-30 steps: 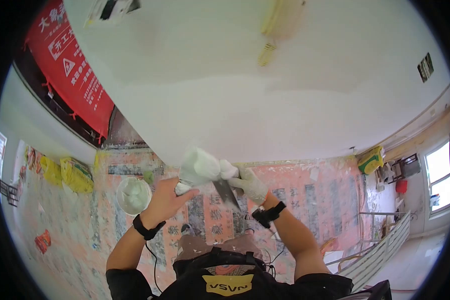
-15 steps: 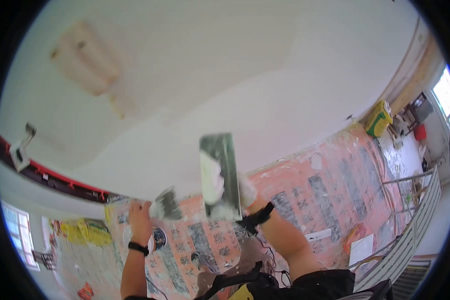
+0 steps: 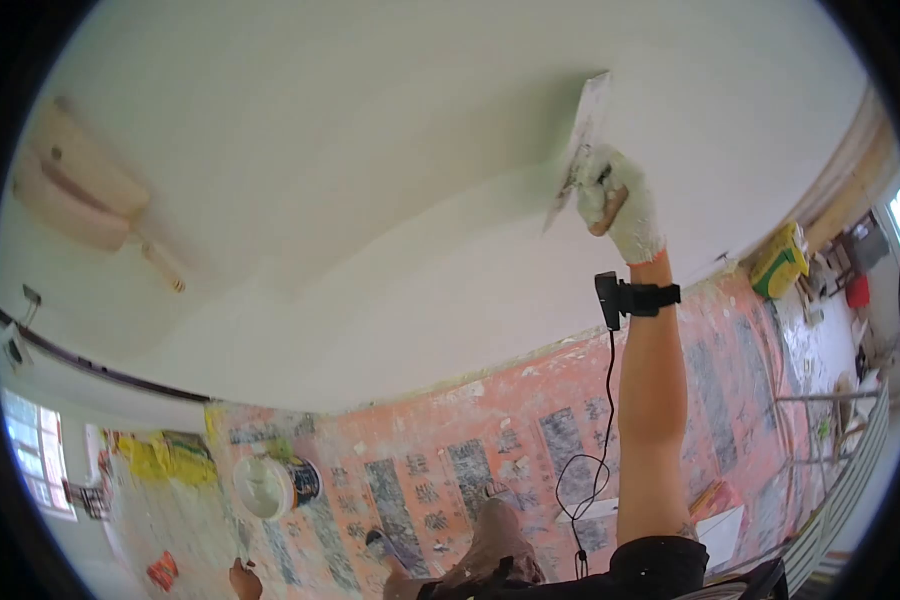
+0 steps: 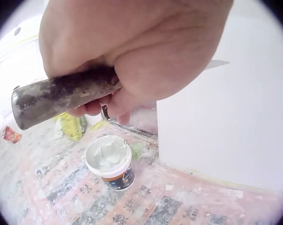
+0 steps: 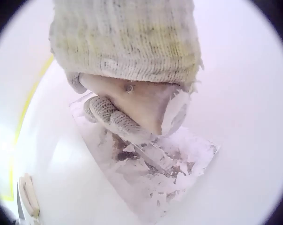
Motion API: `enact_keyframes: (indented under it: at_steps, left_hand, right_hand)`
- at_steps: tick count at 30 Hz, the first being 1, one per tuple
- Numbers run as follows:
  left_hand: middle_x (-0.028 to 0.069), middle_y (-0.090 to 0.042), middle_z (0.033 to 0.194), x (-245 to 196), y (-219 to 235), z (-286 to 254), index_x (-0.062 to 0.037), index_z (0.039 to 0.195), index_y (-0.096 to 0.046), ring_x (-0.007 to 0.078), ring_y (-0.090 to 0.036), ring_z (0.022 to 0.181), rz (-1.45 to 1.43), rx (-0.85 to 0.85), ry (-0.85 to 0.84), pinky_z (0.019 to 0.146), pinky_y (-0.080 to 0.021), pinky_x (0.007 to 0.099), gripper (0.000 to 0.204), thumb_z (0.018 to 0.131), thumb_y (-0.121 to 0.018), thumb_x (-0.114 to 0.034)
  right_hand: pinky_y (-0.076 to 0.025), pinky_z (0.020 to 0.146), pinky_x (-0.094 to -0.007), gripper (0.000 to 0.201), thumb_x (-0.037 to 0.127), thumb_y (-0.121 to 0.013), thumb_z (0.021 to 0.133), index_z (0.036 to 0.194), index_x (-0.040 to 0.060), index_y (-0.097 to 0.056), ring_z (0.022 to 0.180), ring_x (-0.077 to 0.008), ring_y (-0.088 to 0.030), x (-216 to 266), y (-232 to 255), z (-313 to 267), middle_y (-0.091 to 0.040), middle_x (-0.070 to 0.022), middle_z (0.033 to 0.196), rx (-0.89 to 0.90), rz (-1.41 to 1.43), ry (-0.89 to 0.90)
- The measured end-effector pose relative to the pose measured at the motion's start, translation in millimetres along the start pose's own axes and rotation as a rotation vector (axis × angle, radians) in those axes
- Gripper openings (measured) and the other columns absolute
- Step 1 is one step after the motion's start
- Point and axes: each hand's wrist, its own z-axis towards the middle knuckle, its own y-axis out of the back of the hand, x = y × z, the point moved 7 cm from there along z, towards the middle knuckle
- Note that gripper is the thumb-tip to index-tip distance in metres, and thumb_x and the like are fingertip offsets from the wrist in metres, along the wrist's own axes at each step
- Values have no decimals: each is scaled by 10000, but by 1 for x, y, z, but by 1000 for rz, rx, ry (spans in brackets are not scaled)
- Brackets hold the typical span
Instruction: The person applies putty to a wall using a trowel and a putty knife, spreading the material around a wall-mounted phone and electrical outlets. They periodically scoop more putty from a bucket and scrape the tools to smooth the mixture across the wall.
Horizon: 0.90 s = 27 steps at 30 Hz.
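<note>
My gloved right hand (image 3: 625, 205) grips the wooden handle (image 5: 132, 101) of a plastering trowel (image 3: 585, 120). The trowel's long plate lies along the pale wall (image 3: 440, 260), tilted, at the upper right of the head view. White putty crusts the back of the plate in the right wrist view. Low at the bottom edge of the head view, my bare left hand (image 3: 245, 582) holds a putty knife (image 3: 243, 540). In the left wrist view its dark, worn handle (image 4: 62, 96) runs through the curled fingers, and the blade tip (image 4: 219, 63) pokes out beyond the hand.
A bucket (image 4: 120, 180) of white putty stands on the printed floor sheeting (image 3: 450, 440). Yellow bags (image 3: 170, 457) lie at the left, another yellow bag (image 3: 780, 262) at the right. A metal rack (image 3: 855, 465) is at lower right. A black cable (image 3: 610, 400) hangs from my right wrist.
The hands, close together with putty on the tools a second ago, have parted. My right hand has raised the trowel to the wall; my left has dropped with the putty knife. The view has turned.
</note>
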Motion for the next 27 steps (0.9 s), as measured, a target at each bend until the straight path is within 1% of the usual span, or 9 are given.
enact_keyframes:
  at_steps: [2, 7, 12, 15, 17, 19, 23, 25, 27]
  left_hand:
    - [251, -647, 954, 19, -13, -18, 19, 1117, -637, 470, -602, 975, 90, 109, 88, 834, -467, 546, 350, 775, -588, 78]
    - [250, -654, 981, 19, -67, 1, 29, 1233, -626, 447, -615, 985, -108, 77, 7, 866, -484, 519, 405, 829, -599, 52]
    - [276, -626, 1041, -26, -79, 24, 38, 1234, -613, 461, -614, 977, -141, 33, -157, 839, -487, 531, 386, 850, -652, 40]
    - [273, -622, 1013, -11, -82, 33, 25, 1240, -614, 450, -616, 957, -200, 52, -153, 810, -479, 535, 408, 837, -673, 36]
    - [266, -611, 982, 22, -88, 37, 14, 1248, -606, 445, -612, 920, -222, 67, -144, 776, -471, 527, 413, 841, -677, 23]
    - [257, -604, 956, 66, -97, 34, 18, 1250, -592, 443, -604, 883, -273, -6, -180, 754, -467, 523, 424, 834, -676, 23]
    - [251, -600, 948, 176, -115, 26, 17, 1259, -581, 441, -593, 891, -339, 27, -86, 764, -463, 527, 429, 839, -665, 21]
    - [242, -603, 943, 242, -129, 22, -16, 1200, -617, 440, -588, 910, -341, 14, -23, 771, -459, 533, 364, 839, -650, 16]
    - [228, -614, 917, 285, -117, 11, -77, 1049, -660, 450, -588, 916, -373, 59, 78, 776, -463, 538, 261, 813, -618, 26]
  right_hand:
    - [-243, 362, -262, 301, 326, -491, 1013, 839, 101, -589, 408, -91, -361, -10, -36, -1, -476, 0, 572, 69, -127, 13]
    - [-393, 477, -258, 256, 277, -578, 1014, 893, 65, -655, 558, -82, -508, -75, -171, -19, -636, -30, 726, 140, -295, 20]
    - [-444, 586, -286, 255, 267, -589, 1018, 927, 35, -645, 620, -106, -489, -144, -308, -38, -623, -28, 715, 229, -392, 138]
    - [-446, 600, -284, 254, 256, -575, 1022, 932, 24, -627, 625, -120, -472, -181, -380, -47, -640, -53, 753, 237, -527, 145]
    - [-451, 613, -278, 257, 248, -571, 1022, 925, 15, -620, 632, -126, -467, -221, -429, -52, -669, -76, 804, 261, -606, 134]
    - [-482, 642, -291, 280, 268, -579, 1016, 1010, -1, -658, 634, -166, -469, -250, -482, -59, -720, -136, 988, 194, -402, 283]
    - [-522, 699, -309, 317, 268, -578, 1016, 1149, -2, -676, 665, -180, -558, -298, -598, -75, -706, -172, 1166, 250, -628, 129]
    - [-538, 746, -310, 353, 260, -569, 1018, 1256, 17, -662, 782, -161, -658, -332, -651, -75, -701, -168, 1195, 154, -566, 396]
    - [-538, 762, -304, 366, 260, -569, 1018, 1283, 21, -646, 842, -167, -678, -372, -708, -75, -698, -169, 1202, 127, -508, 362]
